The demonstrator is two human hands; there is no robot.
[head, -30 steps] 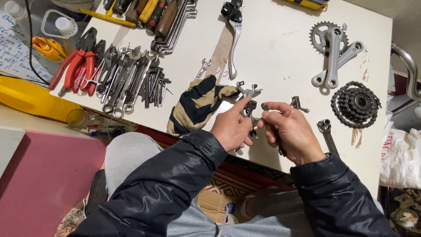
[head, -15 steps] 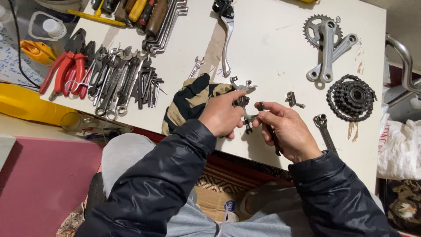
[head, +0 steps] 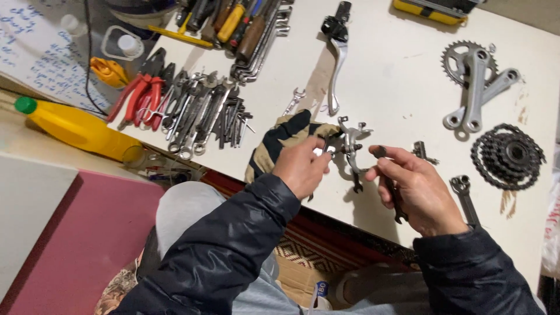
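- The white table [head: 402,93] is the biggest thing, and parts lie spread out flat on it so each one is easy to see and grab.
- A yellow bottle [head: 76,127] lies on its side at the left, off the table edge.
- A row of wrenches and pliers [head: 186,111] sits side by side at the top left, well apart from the hands.
- The crank with its toothed ring [head: 475,81] and the stack of gears [head: 508,156] rest at the right, out of the way.
- A work glove [head: 280,140] lies just behind the left hand.
- The left hand [head: 300,169] is closed on the brake part [head: 350,146] and holds it up over the table, so the other hand can get at it.
- The right hand [head: 417,189] is closed around a small wrench [head: 392,195], just beside the brake part; I cannot tell if the wrench touches it.
- The brake part sits between the two hands, at the left fingertips.
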